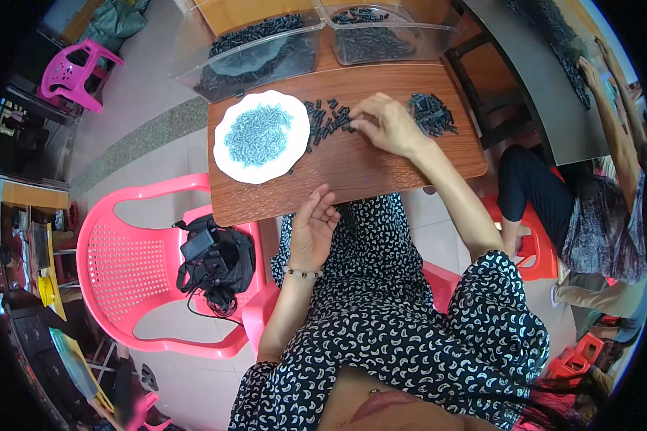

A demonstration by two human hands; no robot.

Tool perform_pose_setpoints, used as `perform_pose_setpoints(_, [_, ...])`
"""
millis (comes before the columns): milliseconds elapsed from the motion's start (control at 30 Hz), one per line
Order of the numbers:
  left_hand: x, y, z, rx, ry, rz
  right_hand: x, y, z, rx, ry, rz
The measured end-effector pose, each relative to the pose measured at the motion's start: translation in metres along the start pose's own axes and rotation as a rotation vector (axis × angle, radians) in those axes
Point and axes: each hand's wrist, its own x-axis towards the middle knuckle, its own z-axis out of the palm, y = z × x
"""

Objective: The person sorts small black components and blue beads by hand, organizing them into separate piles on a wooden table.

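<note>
My right hand (384, 123) rests on the wooden table (381, 169), fingertips pinching at small black parts (327, 118) scattered beside a white plate (226, 161). The plate holds a heap of small blue-grey screws (257, 134). A second pile of black parts (431, 113) lies just right of that hand. My left hand (313, 228) hovers palm up at the table's near edge, fingers loosely curled, holding nothing I can see; a bead bracelet circles its wrist.
Two clear plastic bins (259, 50) (381, 32) of black parts stand at the table's far edge. A pink plastic chair (133, 269) on the left carries a black bag (216, 262). Another person (597, 208) sits on a red stool at the right.
</note>
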Motion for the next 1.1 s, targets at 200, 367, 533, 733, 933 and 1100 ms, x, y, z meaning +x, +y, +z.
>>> perform_pose_setpoints(200, [-0.001, -0.001, 0.001, 0.011, 0.029, 0.017, -0.009, -0.011, 0.024, 0.035, -0.05, -0.081])
perform_pose_setpoints(367, [-0.009, -0.002, 0.009, 0.104, 0.043, 0.11, -0.008, -0.029, 0.046, 0.038, 0.007, -0.153])
perform_pose_setpoints(533, [-0.024, 0.003, 0.022, 0.315, 0.046, 0.357, -0.005, -0.031, 0.055, -0.001, 0.062, -0.117])
perform_pose_setpoints(733, [-0.018, 0.007, 0.015, 0.238, 0.043, 0.283, -0.001, -0.024, 0.064, -0.052, 0.027, -0.128])
perform_pose_setpoints(933, [-0.016, 0.005, 0.009, 0.229, -0.017, 0.203, -0.002, -0.023, 0.06, -0.045, 0.023, -0.124])
perform_pose_setpoints(1100, [-0.016, 0.004, 0.023, 0.196, 0.008, 0.244, -0.016, -0.056, 0.038, 0.106, 0.104, -0.175])
